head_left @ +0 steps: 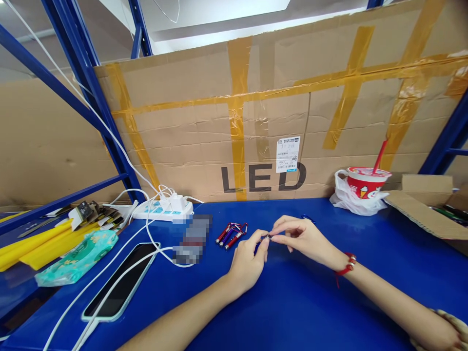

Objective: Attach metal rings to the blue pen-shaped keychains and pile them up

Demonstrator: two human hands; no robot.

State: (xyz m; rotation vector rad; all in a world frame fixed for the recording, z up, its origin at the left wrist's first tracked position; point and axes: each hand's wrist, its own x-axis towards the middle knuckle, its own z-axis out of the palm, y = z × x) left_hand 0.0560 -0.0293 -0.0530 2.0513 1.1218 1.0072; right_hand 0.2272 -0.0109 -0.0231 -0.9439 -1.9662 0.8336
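Observation:
My left hand is closed around a small blue tube, most of it hidden by the fingers. It looks like the keychain flashlights beside it. At the tube's end, my right hand pinches a tiny dark metal part, too small to make out fully. Left of the hands lie three keychain flashlights, two red and one blue-purple, with clips at their far ends. Just behind my right hand, a blue clip-like piece rests on the table, partly covered.
On the left of the blue table are a charging phone, a blurred-out device, a white power strip with cables, a green packet and yellow rolls. A red cup and an open carton stand right.

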